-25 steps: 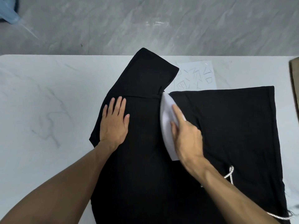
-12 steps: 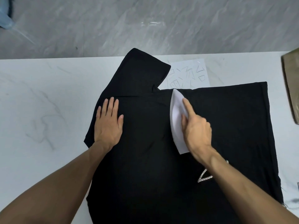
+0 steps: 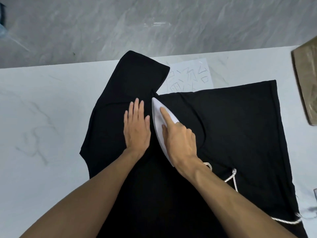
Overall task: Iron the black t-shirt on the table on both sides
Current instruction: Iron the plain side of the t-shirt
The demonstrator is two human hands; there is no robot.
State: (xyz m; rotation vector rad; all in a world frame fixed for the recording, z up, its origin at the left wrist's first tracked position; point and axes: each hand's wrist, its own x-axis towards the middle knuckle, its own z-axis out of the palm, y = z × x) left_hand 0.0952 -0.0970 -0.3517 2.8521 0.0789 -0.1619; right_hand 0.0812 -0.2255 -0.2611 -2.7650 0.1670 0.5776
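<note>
Sliding left since half a second ago, the white iron now sits just right of the left hand, which presses flat, fingers straight, on the black t-shirt. The right hand grips the iron, forefinger laid along its top. Its long axis runs near to far, nose pointing far and slightly left at the armpit of the sleeve. The shirt lies spread on the counter.

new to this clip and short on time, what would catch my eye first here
A black t-shirt spreads across the white table, filling the middle. On it the right hand grips a white iron, with the left hand pressed flat on the cloth just beside it.
</note>
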